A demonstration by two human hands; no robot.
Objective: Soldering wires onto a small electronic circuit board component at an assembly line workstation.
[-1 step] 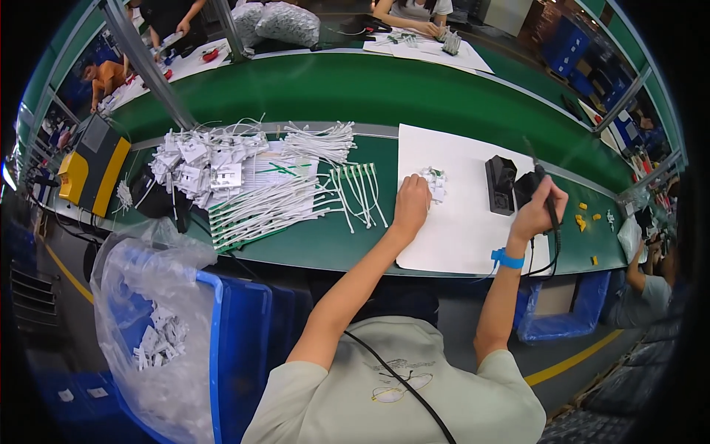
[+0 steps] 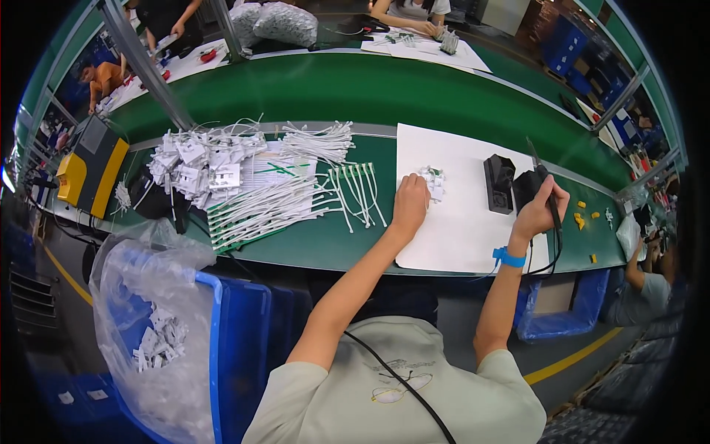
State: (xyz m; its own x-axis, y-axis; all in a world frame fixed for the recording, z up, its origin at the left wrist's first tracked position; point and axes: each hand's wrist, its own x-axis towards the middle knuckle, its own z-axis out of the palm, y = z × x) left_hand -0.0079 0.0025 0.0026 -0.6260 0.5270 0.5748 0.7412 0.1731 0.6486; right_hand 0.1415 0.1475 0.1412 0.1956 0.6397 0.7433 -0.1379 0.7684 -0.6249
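My right hand [image 2: 540, 212] is closed round a soldering iron [image 2: 545, 172]. Its slim tip points up and away, and a black cable hangs from its back end. Close to the iron stands a black soldering-iron stand [image 2: 500, 185], to the left of my right hand. My left hand [image 2: 411, 203] rests on the white board [image 2: 451, 240], fingers curled against a small white plastic part [image 2: 434, 183]. Its fingertips are partly hidden. Bits of green and metal show on that part, too small to make out.
Left of the board lie white cable bundles [image 2: 259, 211] and a heap of white plastic parts [image 2: 200, 166]. A yellow-black device [image 2: 92, 170] stands far left. Small yellow pieces [image 2: 580, 220] lie right. A plastic-lined blue bin [image 2: 240, 348] stands below the bench; co-workers sit across.
The soldering iron and my right hand have shifted very slightly to the right. My left hand stays at the white part.
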